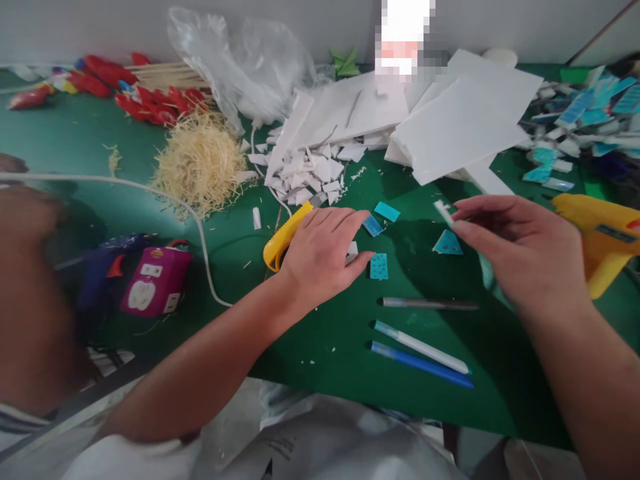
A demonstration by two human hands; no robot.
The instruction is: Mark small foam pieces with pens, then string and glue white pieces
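My left hand (325, 250) reaches over the table, its fingers bent downward beside a yellow cutter (284, 241). A small white piece shows between its thumb and fingers, near a blue piece (373, 225) at the fingertips. Just right of the thumb lies a dotted blue rectangle (379, 266). My right hand (525, 243) pinches a small white foam strip (443, 213) between thumb and fingertips. Below that strip is a blue triangle (449, 243), and a light blue rectangle (387, 211) lies between the hands.
Three pens, one grey (430, 304), lie in front. White foam scraps (313, 170) and sheets (460, 120) are behind. A yellow glue gun (603, 233) is at right; a pink power adapter (157, 280), cable and another person's arm (37, 280) are at left.
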